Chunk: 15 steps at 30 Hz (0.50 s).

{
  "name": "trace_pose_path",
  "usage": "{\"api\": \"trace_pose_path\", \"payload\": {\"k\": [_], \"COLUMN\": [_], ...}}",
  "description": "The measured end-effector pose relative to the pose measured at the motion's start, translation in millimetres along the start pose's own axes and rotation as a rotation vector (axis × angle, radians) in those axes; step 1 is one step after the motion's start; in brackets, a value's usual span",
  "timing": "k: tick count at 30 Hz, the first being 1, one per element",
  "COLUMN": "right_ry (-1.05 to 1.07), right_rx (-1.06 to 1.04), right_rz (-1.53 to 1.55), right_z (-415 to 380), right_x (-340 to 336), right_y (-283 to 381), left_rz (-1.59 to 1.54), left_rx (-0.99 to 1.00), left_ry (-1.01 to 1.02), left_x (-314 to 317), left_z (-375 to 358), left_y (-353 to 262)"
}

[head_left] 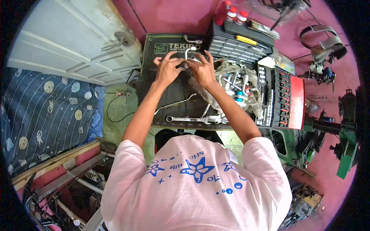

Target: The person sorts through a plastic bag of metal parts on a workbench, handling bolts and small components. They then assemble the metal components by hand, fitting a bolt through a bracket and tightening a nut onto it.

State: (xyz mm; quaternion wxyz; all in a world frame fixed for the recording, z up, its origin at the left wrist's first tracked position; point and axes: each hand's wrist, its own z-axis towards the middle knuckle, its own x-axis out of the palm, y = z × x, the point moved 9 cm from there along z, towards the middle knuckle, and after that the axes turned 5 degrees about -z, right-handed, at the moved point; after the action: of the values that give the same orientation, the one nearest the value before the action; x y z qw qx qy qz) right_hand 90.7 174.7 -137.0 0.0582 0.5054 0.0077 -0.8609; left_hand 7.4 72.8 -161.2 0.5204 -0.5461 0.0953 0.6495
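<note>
Above the far part of the dark workbench mat point(169, 86), my left hand point(167, 73) and my right hand point(202, 72) meet at the fingertips. Thumbs and index fingers pinch the lower end of a shiny L-shaped socket wrench point(187, 54), its bent head pointing right; the fingers hide its exact grip point. My other fingers are lifted. Behind it lies another L-shaped wrench point(192, 41), on the mat's printed lettering. Nearer my body, a thin bent metal rod point(175, 104) and a large combination wrench point(189, 119) lie on the bench.
A plastic bag of sockets and tools point(241, 84) lies right of my right forearm. Farther right is a red socket-set case point(296, 102). A small-drawer cabinet point(241, 48) stands behind, carrying red-capped bottles point(241, 17). A white door point(77, 38) is at left, a green machine point(347, 150) at right.
</note>
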Motion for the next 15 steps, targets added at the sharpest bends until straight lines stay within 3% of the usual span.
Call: {"api": "trace_pose_path", "payload": {"k": [13, 15], "right_ry": [0.016, 0.072], "right_rx": [0.158, 0.172], "right_rz": [0.004, 0.01], "right_z": [-110.2, -126.4], "right_x": [-63.9, -60.1], "right_y": [-96.4, -103.1], "left_rz": [-0.148, -0.187], "left_rx": [0.192, 0.165], "left_ry": [0.031, 0.17], "left_x": [77.4, 98.3], "left_z": [19.4, 14.9], "left_y": [-134.8, -142.8]}}
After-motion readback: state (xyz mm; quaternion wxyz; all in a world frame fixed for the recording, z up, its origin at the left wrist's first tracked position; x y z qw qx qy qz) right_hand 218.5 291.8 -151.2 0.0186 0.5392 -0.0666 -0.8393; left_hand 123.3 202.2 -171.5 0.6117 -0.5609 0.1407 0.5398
